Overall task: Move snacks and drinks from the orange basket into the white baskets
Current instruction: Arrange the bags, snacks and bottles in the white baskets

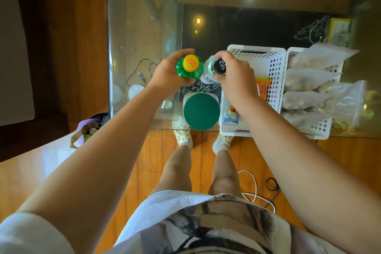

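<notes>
My left hand (pixel 168 74) grips a green bottle with a yellow cap (pixel 190 64), held upright above the glass table. Right beside it, my right hand (pixel 233 77) holds a clear bottle with a black cap (pixel 218 66), just left of the nearer white basket (pixel 276 68). That basket holds an orange snack pack (pixel 262 86) and another packet partly hidden under my right wrist. A second white basket (pixel 321 130) to its right is filled with several clear bags of snacks (pixel 313 80). No orange basket is in view.
A jar with a round green lid (pixel 201 110) stands on the glass table (pixel 132 27) near its front edge, just below the bottles. A black cable (pixel 140 74) shows through the glass at left. A paper bag (pixel 86 132) sits on the floor at left; white and black cables (pixel 255 189) lie by my feet.
</notes>
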`<state>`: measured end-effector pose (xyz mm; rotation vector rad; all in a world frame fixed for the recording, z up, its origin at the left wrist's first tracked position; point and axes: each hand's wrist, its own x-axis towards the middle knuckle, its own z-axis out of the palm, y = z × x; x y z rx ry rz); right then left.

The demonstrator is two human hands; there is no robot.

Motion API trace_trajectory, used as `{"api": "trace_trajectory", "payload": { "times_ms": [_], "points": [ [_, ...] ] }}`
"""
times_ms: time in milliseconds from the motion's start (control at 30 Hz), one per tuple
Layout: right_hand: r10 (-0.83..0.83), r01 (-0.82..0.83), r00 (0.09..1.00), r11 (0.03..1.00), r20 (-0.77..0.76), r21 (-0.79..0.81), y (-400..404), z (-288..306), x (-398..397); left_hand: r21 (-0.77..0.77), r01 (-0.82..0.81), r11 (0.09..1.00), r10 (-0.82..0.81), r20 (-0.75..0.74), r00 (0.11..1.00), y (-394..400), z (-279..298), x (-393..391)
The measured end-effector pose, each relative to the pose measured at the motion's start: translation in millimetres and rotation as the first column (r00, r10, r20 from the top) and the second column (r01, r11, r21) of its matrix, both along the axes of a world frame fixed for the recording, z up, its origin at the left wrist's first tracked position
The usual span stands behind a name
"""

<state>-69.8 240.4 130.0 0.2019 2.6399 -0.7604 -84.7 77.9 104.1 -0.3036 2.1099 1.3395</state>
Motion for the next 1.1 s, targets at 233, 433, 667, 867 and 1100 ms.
{"api": "trace_trajectory", "payload": {
  "times_ms": [233,433,667,867,1100],
  "points": [
    [-0.114,0.141,0.987,0.949,0.110,-0.283,8,-5,14,0.082,-0.318,0.944,0.299,0.186,0.936,0,-8,28],
    [-0.075,0.092,0.995,0.944,0.064,-0.318,13,0,15,0.008,-0.295,0.955,0.235,0.585,0.776,17,-27,81],
    [-0.002,0.016,0.999,0.965,0.052,-0.262,16,9,3,0.040,-0.303,0.952,0.246,0.490,0.836,17,-31,72],
    [0.005,0.013,0.998,0.966,0.070,-0.257,18,8,1,0.039,-0.259,0.965,0.212,0.468,0.858,13,-33,58],
    [0.012,0.016,0.995,0.961,0.096,-0.278,19,7,-2,0.044,-0.268,0.963,0.213,0.489,0.846,12,-34,54]
  ]
}}
